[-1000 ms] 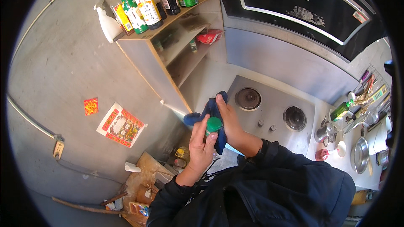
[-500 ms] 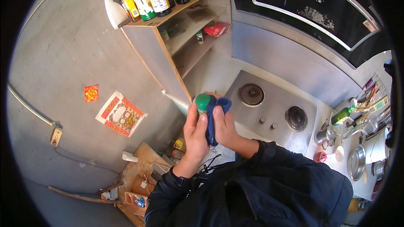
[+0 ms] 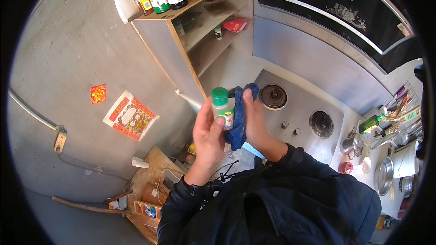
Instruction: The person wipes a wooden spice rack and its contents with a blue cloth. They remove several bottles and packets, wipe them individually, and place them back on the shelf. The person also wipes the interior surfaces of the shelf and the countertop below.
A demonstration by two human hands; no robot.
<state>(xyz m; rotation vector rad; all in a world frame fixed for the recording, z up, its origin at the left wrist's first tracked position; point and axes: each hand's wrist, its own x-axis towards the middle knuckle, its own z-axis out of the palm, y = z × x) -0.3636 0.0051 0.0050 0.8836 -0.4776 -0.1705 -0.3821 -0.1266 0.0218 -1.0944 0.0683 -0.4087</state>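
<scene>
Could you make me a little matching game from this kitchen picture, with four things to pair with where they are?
Things:
1. small bottle with a green cap
2. blue cloth
3. white spray bottle
4. red packet

Places:
A. on top of the wooden shelf unit
B. in the left hand
C. on an inner shelf
D. in the right hand

Pairs: 1-B, 2-D, 3-A, 4-C

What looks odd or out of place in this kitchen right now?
Nothing looks spilled or broken. The left hand holds a green-capped bottle upright, and the right hand presses a blue cloth against it.
</scene>
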